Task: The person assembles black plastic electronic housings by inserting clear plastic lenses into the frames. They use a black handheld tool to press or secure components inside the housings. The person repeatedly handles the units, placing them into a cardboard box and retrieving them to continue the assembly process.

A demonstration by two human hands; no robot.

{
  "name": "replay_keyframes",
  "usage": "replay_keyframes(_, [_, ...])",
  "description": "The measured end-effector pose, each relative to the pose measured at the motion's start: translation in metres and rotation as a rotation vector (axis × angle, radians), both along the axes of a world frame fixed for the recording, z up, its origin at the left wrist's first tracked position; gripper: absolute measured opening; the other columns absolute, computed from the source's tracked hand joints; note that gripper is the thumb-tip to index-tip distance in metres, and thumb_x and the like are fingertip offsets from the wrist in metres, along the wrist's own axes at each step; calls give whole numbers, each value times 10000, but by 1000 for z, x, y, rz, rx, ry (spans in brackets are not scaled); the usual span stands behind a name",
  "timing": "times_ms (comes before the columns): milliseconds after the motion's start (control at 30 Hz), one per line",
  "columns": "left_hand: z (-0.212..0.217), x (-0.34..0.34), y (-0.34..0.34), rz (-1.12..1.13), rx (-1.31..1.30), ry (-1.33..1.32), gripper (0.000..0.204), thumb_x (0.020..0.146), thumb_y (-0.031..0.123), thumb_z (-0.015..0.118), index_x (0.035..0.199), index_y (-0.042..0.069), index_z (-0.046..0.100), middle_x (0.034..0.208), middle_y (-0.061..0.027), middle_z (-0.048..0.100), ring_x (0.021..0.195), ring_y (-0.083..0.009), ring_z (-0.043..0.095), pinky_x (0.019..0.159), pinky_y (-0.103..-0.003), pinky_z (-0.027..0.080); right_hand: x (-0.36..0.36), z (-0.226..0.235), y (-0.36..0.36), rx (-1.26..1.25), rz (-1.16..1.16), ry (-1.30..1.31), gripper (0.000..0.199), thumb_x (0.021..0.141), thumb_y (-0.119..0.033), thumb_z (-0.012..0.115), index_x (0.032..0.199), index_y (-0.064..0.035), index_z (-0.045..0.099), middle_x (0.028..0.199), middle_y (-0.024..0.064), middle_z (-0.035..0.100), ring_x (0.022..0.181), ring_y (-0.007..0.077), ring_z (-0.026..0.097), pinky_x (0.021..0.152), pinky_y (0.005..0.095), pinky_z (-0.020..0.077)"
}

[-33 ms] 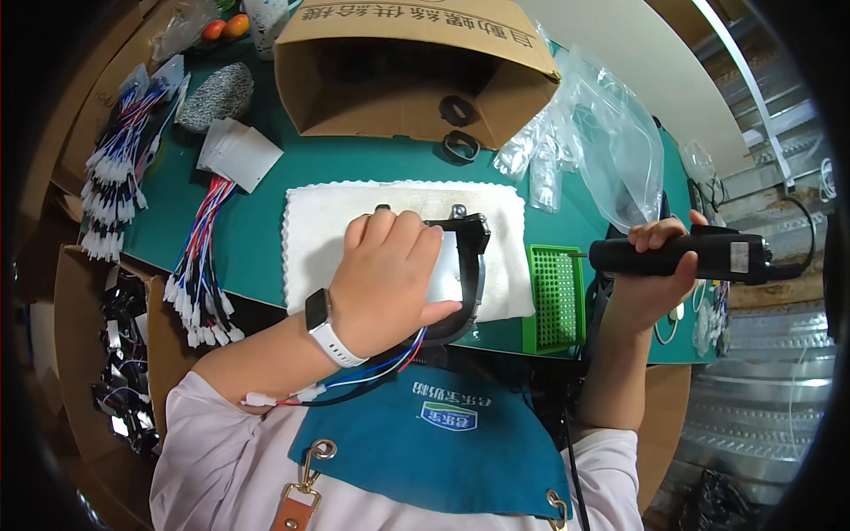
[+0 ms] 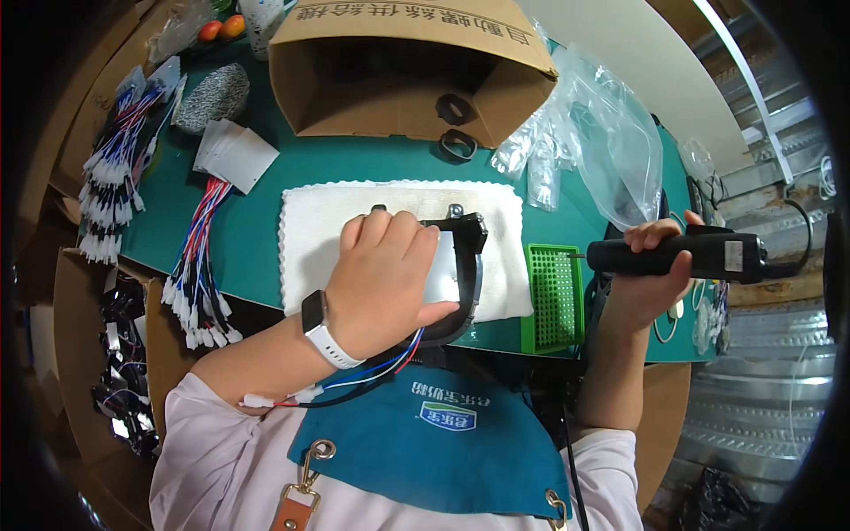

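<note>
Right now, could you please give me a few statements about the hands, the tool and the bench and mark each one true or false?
1. The left hand presses on a black-framed part with a silvery plate lying on a white cloth. True.
2. The right hand holds a black electric screwdriver over the cloth. False: the tool is off to the right of it, beside the green perforated tray.
3. A white-strapped wristwatch sits on the left wrist. True.
4. The brown cardboard box is shut. False: its open side faces the person.
5. Red, blue and black wires trail from the part toward the person. True.
</note>
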State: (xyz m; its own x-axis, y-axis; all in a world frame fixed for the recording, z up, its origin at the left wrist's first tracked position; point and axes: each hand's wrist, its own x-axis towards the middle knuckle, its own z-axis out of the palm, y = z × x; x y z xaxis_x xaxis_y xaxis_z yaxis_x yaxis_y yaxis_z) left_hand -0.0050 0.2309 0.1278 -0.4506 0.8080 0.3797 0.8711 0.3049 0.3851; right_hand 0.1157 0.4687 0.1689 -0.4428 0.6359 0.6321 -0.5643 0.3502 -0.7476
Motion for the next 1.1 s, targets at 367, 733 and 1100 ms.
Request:
replay_keyframes(367, [0,-1,-1,5,-31,-23,713,492,342,797,1057,32,493,945,-96,469,903,-254,423,830,-380,292,1,-22,7,-10,102,-28,568,763,-371,620,1100,3,357,651,84,479,545,158,470,523,293,395])
replay_keyframes(733, [1,0,1,6,-27,-21,709,497,329,791,1062,30,484,967,-99,472,906,-263,427,830,-382,293,-11,-25,-11,-29,-292,-99,434,832,-157,536,1186,3,341,737,88,504,662,161,489,666,316,422])
replay_keyframes(1100, [7,-3,-12,-105,60,-7,657,641,449,678,1174,106,508,1219,-144,444,1126,-291,399,928,-424,268,5,5,-24,-132,-137,87,458,799,-144,518,1207,-47,333,769,68,491,698,159,481,689,314,428])
